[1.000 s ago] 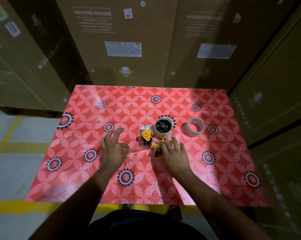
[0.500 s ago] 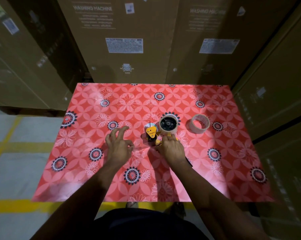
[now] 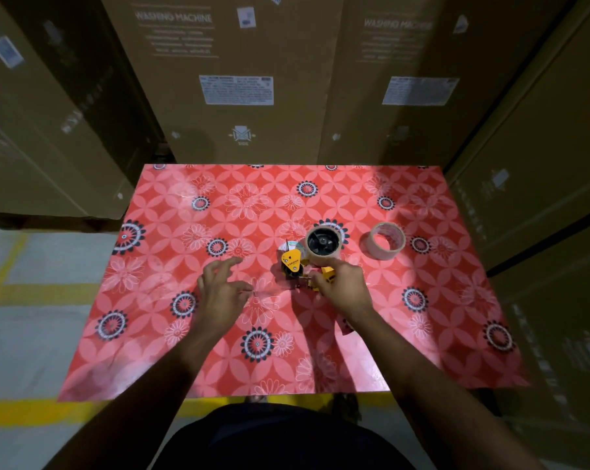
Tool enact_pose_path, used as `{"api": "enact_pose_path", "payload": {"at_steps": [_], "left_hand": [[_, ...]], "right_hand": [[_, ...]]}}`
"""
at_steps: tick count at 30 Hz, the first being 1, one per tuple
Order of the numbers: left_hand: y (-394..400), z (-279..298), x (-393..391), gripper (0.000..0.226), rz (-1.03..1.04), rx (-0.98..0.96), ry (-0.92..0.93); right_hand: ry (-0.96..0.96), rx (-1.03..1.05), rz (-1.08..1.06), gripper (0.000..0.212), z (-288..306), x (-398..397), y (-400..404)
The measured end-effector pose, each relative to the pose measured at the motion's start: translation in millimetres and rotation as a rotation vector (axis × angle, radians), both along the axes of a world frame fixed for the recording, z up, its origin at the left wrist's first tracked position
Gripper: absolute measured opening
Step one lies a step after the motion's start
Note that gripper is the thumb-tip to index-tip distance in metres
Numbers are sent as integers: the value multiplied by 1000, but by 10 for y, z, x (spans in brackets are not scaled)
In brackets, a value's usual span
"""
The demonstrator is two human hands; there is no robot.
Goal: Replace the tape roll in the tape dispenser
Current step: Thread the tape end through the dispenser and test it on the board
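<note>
A yellow and black tape dispenser (image 3: 291, 264) lies on its side near the middle of the red flowered table (image 3: 185, 334). A roll of tape (image 3: 324, 245) sits on the dispenser's black hub. A second, loose tape roll (image 3: 386, 240) lies flat to the right, apart from both hands. My right hand (image 3: 341, 286) grips the dispenser's yellow handle from the near side, covering most of it. My left hand (image 3: 222, 286) hovers left of the dispenser with fingers spread and holds nothing.
Tall cardboard boxes (image 3: 239, 79) marked washing machine stand right behind the table and along its right side. A grey floor with a yellow line (image 3: 22, 410) lies to the left and front.
My right hand has closed around the dispenser handle, where before it lay flat over it. The left hand stays spread to the left. The camera has shifted slightly.
</note>
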State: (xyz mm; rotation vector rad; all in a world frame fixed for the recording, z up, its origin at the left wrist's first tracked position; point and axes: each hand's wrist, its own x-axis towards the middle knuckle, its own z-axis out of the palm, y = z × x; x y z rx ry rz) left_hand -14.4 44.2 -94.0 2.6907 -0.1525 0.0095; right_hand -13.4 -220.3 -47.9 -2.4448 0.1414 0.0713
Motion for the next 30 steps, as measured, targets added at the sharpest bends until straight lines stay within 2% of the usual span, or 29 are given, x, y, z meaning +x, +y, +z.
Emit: {"api": "enact_pose_path", "payload": {"at_steps": [2, 4, 6, 9, 11, 13, 18, 23, 25, 30], "left_hand": [[50, -14, -50, 16, 40, 5, 7], [56, -18, -107, 19, 55, 20, 15], [18, -15, -172, 24, 70, 31, 16], [-85, -23, -255, 28, 113, 44, 24], [-140, -41, -305, 27, 137, 34, 21], [-173, -64, -372, 23, 163, 8, 4], [-149, -95, -603, 13, 240, -44, -54], [-21, -133, -803, 23, 297, 64, -118], [-16, -125, -907, 29, 321, 87, -161], [-10, -113, -1004, 32, 365, 71, -184]], "right_hand": [[-21, 104, -93, 29, 4, -25, -196], [67, 153, -183, 33, -62, -2, -412], [322, 268, -231, 45, -172, 48, -618], [827, 712, -175, 65, -354, 73, -842], [999, 1032, -76, 87, -501, 80, -928], [1125, 1230, 1, 93, -596, 125, -944], [1308, 1399, 121, 95, -709, 238, -896], [1435, 1518, 256, 120, -739, 257, -812], [1429, 1576, 240, 125, -751, 231, -741], [1417, 1638, 115, 120, -829, 166, -592]]}}
